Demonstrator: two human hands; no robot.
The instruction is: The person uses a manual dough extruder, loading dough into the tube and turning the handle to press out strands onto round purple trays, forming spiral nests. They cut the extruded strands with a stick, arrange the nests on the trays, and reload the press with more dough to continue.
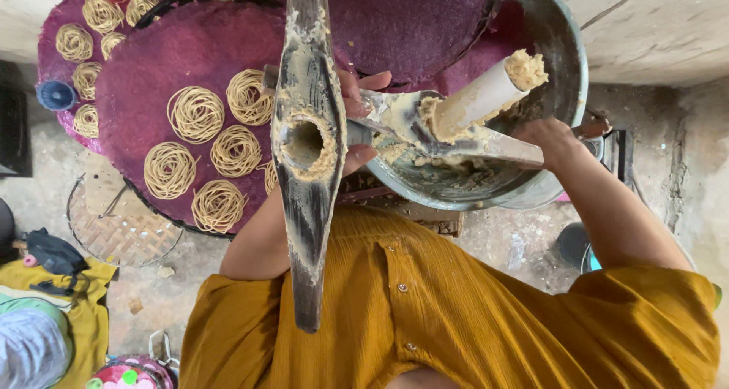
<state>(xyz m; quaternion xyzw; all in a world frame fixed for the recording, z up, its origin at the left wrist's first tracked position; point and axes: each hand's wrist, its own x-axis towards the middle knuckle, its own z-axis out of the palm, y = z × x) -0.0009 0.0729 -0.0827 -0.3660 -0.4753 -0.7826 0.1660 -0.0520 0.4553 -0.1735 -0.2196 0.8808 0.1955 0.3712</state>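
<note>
Nearest the lens, mustard-yellow shirt (456, 313) filling the lower picture. Above it, long dough-crusted wooden press (307, 153) running top to bottom, round hole at its middle rimmed with dough. Behind the press, left hand (355, 119), mostly hidden, fingers curled, its grip apparently around the press's metal part, though exact hold impossible to tell. To the right, right hand (548, 137) resting at the rim of a metal bowl (566, 62), its grip closed on a flat metal blade (486, 142). Inside the bowl, pale cylinder (478, 100) tipped with dough (526, 68). Farther left, purple woven mats (144, 93) carrying coiled noodle nests (196, 114).
</note>
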